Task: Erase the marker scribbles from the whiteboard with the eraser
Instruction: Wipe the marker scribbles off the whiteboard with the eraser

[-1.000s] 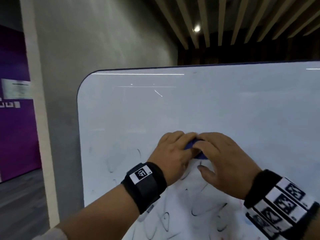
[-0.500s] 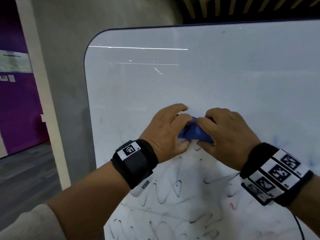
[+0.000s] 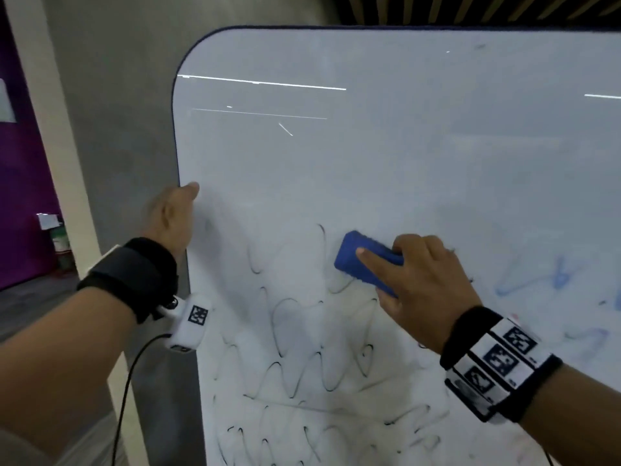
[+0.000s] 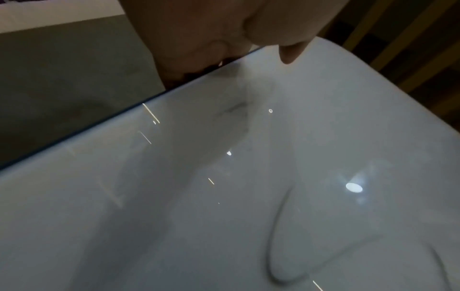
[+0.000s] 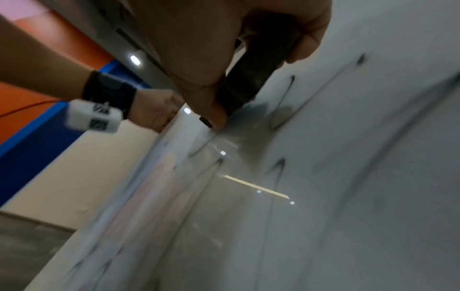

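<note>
A large whiteboard (image 3: 403,163) stands upright before me, its lower half covered in looping black marker scribbles (image 3: 302,348). My right hand (image 3: 420,280) grips the blue eraser (image 3: 356,260) and holds it flat against the board just above the scribbles; in the right wrist view the eraser (image 5: 256,82) looks dark between thumb and fingers. My left hand (image 3: 174,216) grips the board's left edge, thumb on the front face and fingers hidden behind; the left wrist view shows that thumb (image 4: 288,53) on the whiteboard (image 4: 248,196).
Faint blue marks (image 3: 551,274) lie on the board to the right of my right hand. A grey wall (image 3: 117,112) and a pale pillar (image 3: 50,129) stand left of the board, with purple wall beyond. A cable (image 3: 127,381) hangs from my left wrist.
Both hands held the eraser together at the board's middle. Now the left hand has let go and moved left to the board's edge, and the right hand alone holds the eraser.
</note>
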A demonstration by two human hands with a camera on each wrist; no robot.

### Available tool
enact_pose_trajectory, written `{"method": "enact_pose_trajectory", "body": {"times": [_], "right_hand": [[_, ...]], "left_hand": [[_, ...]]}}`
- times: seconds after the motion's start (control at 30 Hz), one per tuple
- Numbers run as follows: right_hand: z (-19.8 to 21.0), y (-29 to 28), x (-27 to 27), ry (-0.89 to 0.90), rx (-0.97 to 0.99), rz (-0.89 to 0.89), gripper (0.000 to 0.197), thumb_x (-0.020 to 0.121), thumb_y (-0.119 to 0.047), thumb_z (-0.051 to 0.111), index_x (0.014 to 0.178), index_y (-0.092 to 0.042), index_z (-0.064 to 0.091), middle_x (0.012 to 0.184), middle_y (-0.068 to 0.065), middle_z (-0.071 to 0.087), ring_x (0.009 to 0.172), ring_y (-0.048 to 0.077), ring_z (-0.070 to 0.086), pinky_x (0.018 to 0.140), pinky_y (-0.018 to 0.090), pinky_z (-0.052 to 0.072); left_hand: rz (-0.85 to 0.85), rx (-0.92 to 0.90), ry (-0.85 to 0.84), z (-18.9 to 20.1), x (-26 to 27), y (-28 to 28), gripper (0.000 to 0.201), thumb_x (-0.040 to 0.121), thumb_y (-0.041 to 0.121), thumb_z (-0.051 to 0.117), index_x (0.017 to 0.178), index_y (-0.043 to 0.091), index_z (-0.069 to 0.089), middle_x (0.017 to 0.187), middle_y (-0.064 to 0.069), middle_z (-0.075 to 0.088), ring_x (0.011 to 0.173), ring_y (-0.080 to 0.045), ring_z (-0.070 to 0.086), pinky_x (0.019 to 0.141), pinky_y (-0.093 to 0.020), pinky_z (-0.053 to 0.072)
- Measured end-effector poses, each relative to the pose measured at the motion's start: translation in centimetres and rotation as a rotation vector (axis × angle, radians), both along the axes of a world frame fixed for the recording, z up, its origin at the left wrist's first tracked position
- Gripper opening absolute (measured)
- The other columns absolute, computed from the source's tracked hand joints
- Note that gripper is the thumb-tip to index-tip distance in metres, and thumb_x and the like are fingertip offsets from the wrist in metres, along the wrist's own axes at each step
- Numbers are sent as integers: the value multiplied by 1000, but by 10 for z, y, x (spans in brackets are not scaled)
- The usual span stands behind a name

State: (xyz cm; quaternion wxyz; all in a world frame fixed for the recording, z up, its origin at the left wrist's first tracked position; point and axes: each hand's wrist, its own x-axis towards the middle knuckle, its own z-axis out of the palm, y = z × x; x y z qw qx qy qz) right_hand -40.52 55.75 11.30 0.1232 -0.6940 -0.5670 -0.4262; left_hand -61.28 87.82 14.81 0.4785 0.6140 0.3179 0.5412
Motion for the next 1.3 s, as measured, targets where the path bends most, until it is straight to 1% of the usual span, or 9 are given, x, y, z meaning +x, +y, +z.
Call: {"method": "enact_pose_trajectory", "body": {"times": [0.1,0.2,0.3,0.47,0.63,0.83,1.1,1.2,1.3], "right_hand": [[15,17,-7,77,151,-44,63,71,-28,77,132,-23,59,99,14,49,83,33,43,63,43,49],[-15,43,-29,79,46,36,69,68,-26,81,132,-20,57,98,14,49,81,32,44,63,44,49],[-26,51,-37,47,-20,41,70,66,-25,83,131,-23,58,98,12,50,80,31,45,62,43,49],[-18,57,-43,151,267,-61,68,73,-30,79,136,-21,57,106,16,44,90,33,39,74,45,47],[-52,98,-76,154,78,45,72,67,-28,85,134,-22,58,99,14,52,82,33,46,64,42,49],[-25,27,-30,190,274,-179,67,70,-21,82,133,-21,61,104,21,53,89,44,51,81,47,36],[-9,156,-111,92,131,63,66,64,-19,80,127,-25,63,102,14,55,85,36,49,64,41,41],[0,190,-142,49,65,75,68,65,-20,81,130,-23,59,98,12,53,85,34,48,62,40,42],[-13,174,-134,78,15,68,69,65,-21,81,129,-22,59,96,11,51,82,34,47,58,39,44]], "left_hand": [[-9,-104,-43,-6,5,4,61,88,56,57,135,17,59,131,1,56,123,-19,53,111,-40,39],[-42,-137,-114,-11,-1,15,75,70,70,68,120,14,67,127,-2,66,117,-23,62,110,-44,44],[-142,-131,-120,-24,-2,31,96,60,82,72,126,14,68,124,1,71,117,-19,65,110,-47,45],[-283,-117,-145,-15,-11,16,75,73,68,67,123,11,69,117,-4,74,110,-21,70,104,-46,51],[-194,-80,-78,-7,-17,-2,53,99,50,55,130,9,64,128,-7,67,118,-22,64,110,-42,46],[-227,-49,-88,-14,-16,9,93,64,79,55,134,17,61,136,-2,62,127,-18,57,117,-42,38],[-236,-84,-11,-6,-21,3,85,84,78,55,140,13,58,141,-5,58,130,-23,55,116,-45,38],[-238,-85,-19,-5,-22,3,72,95,65,50,143,11,53,145,-9,55,132,-24,54,116,-43,39],[-244,-49,-30,-8,-21,4,89,77,78,51,140,15,57,141,-6,59,130,-21,56,117,-42,38]]}}
